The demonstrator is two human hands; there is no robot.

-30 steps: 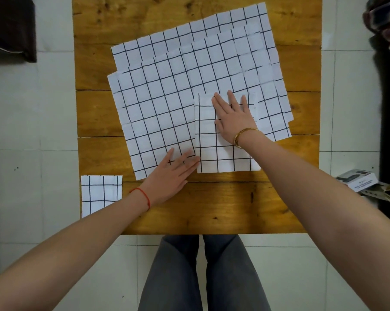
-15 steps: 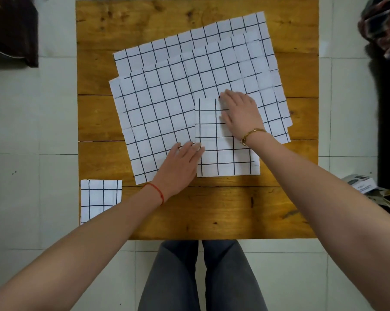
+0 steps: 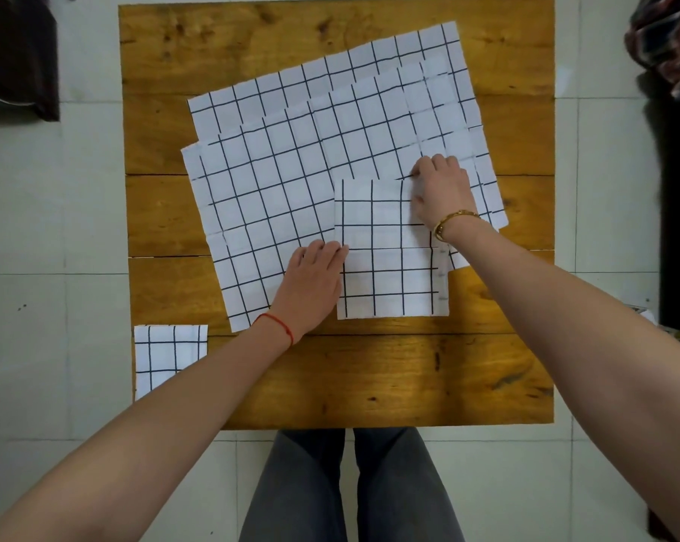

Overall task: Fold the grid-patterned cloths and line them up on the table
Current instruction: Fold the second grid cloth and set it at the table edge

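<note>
Two hands of mine are on the cloth I am folding, a small grid-patterned rectangle lying on top of the spread-out cloths in the middle of the wooden desk.

A second ago both hands lay flat with straight fingers, smoothing it. Now my right hand has slid to the cloth's far right corner and its fingers have curled under, knuckles up; they seem to be pinching that corner, though the fingertips are hidden beneath the hand. My left hand has moved in to the cloth's left edge, about halfway along it. Its fingers are bent at the tips and rest against the edge; I cannot tell whether they have caught hold of it or only press on it.

To me this reads as the end of smoothing and the start of the next fold, or of lifting the piece away. The cloth itself has not moved; it lies flat, its near edge on bare wood.

One finished folded cloth sits at the near left corner of the desk, partly behind my left forearm. At least two large cloths lie unfolded underneath, so most of the task is yet to do.
</note>
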